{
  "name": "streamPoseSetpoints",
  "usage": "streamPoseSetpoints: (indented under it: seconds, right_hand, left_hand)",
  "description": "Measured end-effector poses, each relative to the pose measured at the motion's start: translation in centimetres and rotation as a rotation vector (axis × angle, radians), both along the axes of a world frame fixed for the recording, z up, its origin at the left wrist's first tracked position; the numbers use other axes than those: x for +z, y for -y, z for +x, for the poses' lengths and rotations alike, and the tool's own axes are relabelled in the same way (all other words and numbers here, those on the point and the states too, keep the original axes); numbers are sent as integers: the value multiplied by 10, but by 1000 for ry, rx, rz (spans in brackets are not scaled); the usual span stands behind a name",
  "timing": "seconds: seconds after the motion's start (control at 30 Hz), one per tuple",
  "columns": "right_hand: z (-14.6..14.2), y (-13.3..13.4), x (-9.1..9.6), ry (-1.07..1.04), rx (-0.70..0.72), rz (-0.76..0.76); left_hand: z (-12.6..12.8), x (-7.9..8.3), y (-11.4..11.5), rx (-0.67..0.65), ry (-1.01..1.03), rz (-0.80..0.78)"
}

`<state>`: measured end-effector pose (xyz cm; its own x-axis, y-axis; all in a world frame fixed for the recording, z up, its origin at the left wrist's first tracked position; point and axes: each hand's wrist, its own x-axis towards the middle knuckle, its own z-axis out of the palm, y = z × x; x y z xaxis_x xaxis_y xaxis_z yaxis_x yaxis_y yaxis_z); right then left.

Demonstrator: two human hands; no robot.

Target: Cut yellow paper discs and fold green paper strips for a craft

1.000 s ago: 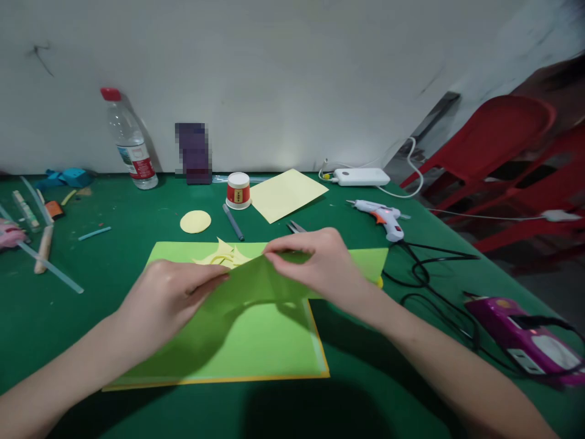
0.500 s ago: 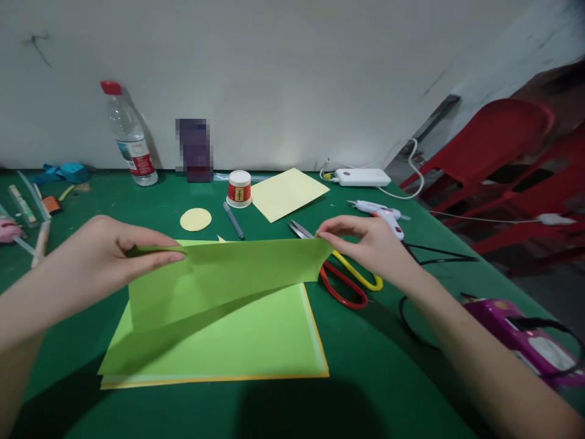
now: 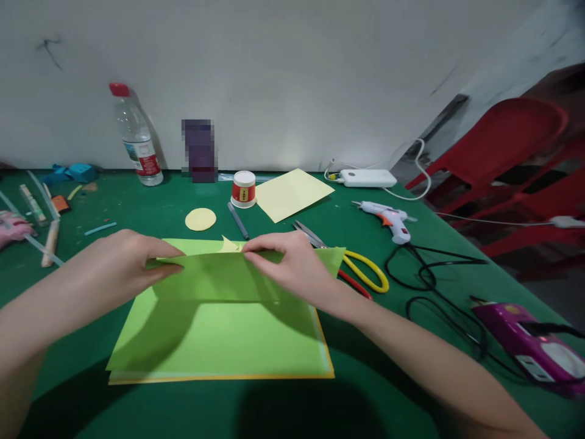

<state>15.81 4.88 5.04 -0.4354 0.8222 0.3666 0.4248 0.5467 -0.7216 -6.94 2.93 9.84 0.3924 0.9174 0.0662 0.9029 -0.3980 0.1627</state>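
Observation:
A folded-looking strip of green paper (image 3: 210,277) stands on edge above a stack of coloured sheets (image 3: 214,347). My left hand (image 3: 132,259) pinches its top edge near the left end. Around the middle of the same edge, my right hand (image 3: 287,259) is closed on it between thumb and fingers. The strip's right end sticks out beyond my right hand. Scissors (image 3: 365,268) with red and yellow handles lie just right of it, partly hidden. Behind the strip sit small pale yellow paper scraps (image 3: 229,244).
Behind are a yellow paper circle (image 3: 200,219), a grey pen (image 3: 237,221), a paper cup (image 3: 244,189), a pale yellow sheet (image 3: 295,194) and a water bottle (image 3: 139,146). A glue gun (image 3: 388,218) with a black cord and a purple power socket (image 3: 532,347) lie right.
My right hand has moved left along the strip's top edge, from its right end to about the middle. The strip has come slightly lower and nearer. My left hand keeps its pinch.

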Motion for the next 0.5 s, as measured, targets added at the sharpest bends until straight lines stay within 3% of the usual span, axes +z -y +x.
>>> streamPoseSetpoints:
  seconds: [0.03, 0.2, 0.33, 0.5]
  right_hand:
    - [-3, 1, -1, 9, 5, 13]
    - [-16, 7, -2, 64, 26, 99]
    - [-18, 12, -4, 46, -8, 142]
    - [-4, 20, 0, 40, -32, 196]
  left_hand:
    - [3, -3, 3, -29, -57, -10]
    - [32, -25, 15, -119, -183, 236]
    - [45, -34, 18, -162, -172, 414]
    - [38, -32, 20, -204, -14, 341]
